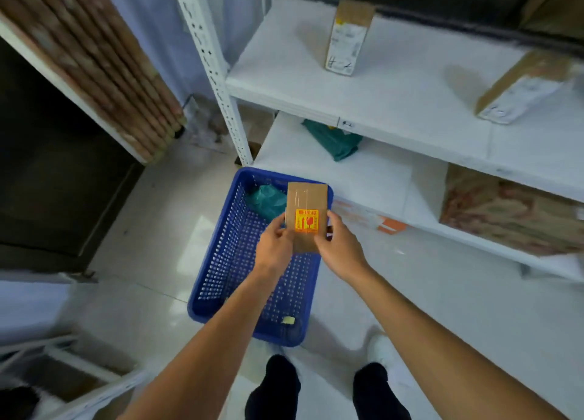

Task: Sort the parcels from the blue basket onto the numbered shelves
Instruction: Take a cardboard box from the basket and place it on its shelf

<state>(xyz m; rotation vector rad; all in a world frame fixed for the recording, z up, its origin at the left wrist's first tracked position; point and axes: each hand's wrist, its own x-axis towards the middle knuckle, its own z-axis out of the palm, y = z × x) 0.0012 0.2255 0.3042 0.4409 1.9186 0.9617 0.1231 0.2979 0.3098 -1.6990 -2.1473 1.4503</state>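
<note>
As hands (pixel 274 245) (pixel 339 249) flank it, parcel (pixel 306 203), seemingly pinched

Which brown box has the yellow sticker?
The box in the left hand and right hand; the upright box and tilted box on the shelf show white labels.

Basket (pixel 221 261) before shelves (pixel 395 103) — bag (pixel 267 200) inside

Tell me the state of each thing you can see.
Blue plastic basket: on floor, green plastic bag inside
Brown cardboard box with yellow sticker: held over the basket
Left hand: grips the box
Right hand: grips the box
Tall cardboard box: upright on white shelf
</note>
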